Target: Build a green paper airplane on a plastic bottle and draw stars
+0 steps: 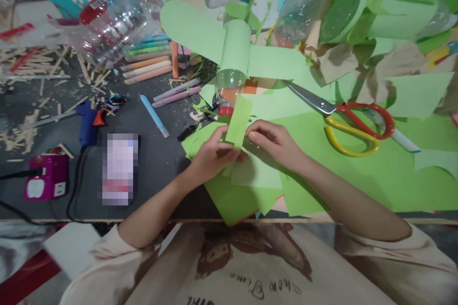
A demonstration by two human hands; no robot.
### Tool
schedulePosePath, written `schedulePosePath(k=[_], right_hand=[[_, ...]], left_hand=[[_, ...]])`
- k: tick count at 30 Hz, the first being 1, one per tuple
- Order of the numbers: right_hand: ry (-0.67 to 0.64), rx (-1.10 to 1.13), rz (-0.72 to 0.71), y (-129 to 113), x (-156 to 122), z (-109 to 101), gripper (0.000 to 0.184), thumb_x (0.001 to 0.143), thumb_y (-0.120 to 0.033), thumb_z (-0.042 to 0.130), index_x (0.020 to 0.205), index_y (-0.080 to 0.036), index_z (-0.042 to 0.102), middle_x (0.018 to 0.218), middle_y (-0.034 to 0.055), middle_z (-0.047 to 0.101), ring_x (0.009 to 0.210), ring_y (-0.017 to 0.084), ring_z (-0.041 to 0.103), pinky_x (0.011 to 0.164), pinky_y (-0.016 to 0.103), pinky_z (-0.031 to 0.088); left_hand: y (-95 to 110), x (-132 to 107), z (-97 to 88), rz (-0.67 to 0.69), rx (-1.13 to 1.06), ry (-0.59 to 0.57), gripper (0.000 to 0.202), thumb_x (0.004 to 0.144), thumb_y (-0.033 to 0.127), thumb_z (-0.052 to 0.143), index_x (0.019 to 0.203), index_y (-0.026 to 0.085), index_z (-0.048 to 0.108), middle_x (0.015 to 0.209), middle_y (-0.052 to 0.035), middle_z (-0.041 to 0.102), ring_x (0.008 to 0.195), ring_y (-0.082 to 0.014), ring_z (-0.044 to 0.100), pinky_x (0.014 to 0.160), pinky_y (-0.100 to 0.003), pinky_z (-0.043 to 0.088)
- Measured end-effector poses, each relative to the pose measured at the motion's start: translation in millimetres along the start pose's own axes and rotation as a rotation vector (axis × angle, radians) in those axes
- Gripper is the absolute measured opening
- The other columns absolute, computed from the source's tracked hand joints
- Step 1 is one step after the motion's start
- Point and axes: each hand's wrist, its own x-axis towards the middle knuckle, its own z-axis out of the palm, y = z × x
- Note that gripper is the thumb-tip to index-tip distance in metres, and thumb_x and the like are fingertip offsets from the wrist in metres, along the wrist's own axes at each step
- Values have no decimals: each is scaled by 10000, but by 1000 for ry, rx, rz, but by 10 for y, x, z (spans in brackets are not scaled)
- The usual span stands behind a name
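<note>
A narrow strip of green paper [239, 121] is gripped between the fingers of my left hand [213, 155]. My right hand [275, 143] is beside the strip's right edge, thumb and forefinger pressed together. Whether anything is between those fingertips cannot be made out. Just beyond my hands lies a plastic bottle [231, 81] wrapped in pale green paper, its red cap [226, 110] pointing toward me. Two pale green paper wings [195, 28] spread from its sides. Overlapping green paper sheets [315, 176] lie beneath my hands.
Scissors [324, 107] with red and yellow handles lie at right. On the left are a blue glue gun [87, 121], a phone [119, 169], a purple box with a cable [46, 178] and several markers [146, 64]. Clear plastic bottles [118, 24] and green paper-covered pieces [393, 14] crowd the back.
</note>
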Motion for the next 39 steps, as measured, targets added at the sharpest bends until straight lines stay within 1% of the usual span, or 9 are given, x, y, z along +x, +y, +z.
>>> schedulePosePath(k=[10,13,16,20,24,27,29,34,39], right_hand=[[-14,70,77,8,-15,46,537,807,-735,613,717,-221,487,635,-47,452,576,120,418,563,278,342],[-63,88,91,21,-23,36,525,834,-719,588,714,-221,470,646,-40,461,597,128,432,576,278,350],[-132,41,87,30,-33,37,507,874,-673,563,686,-225,419,647,-47,416,602,121,405,572,265,323],[-183,-96,57,-49,-72,14,461,925,-619,498,691,-232,411,610,-58,381,547,112,370,523,255,291],[2,-373,-48,-252,-214,-257,319,979,-443,434,771,-221,531,715,14,609,629,153,555,598,284,406],[307,-739,-59,-289,-407,-675,352,974,-438,425,704,-241,535,644,39,622,605,196,581,593,324,421],[476,-1013,-42,-196,-555,-978,274,955,-395,431,809,-234,598,854,112,715,828,275,666,743,394,493],[333,-1280,63,190,-858,-1395,431,902,-293,442,1289,-155,570,1301,224,623,1216,363,588,1038,518,484],[313,-1345,182,262,-871,-1298,592,811,-210,515,1392,-95,527,1173,235,619,1104,347,632,970,468,541]], left_hand=[[-88,-30,131,-55,53,-78,444,835,436,706,1113,221,434,953,-78,792,923,-241,780,806,-323,612],[-131,-28,104,21,114,-91,403,834,450,699,1087,223,484,995,-61,769,914,-229,765,779,-308,601],[-135,-14,86,105,161,-73,340,867,492,647,1019,200,564,829,-15,720,738,-171,705,671,-265,559],[-65,21,108,114,206,-2,357,856,527,661,812,176,612,564,52,514,481,-85,459,451,-208,359],[62,49,103,92,54,40,426,775,567,729,710,187,548,498,61,498,413,-67,437,398,-195,321],[155,76,68,43,-46,180,382,735,502,770,758,195,543,436,84,504,335,-55,395,349,-184,289],[186,108,52,61,-106,271,358,709,437,792,800,195,544,436,89,537,325,-56,409,349,-180,311],[119,191,58,124,-194,349,372,655,410,818,755,185,539,456,51,609,343,-72,487,375,-184,391],[51,186,64,131,-115,309,378,716,463,758,563,168,577,459,10,608,359,-67,492,408,-204,425]])
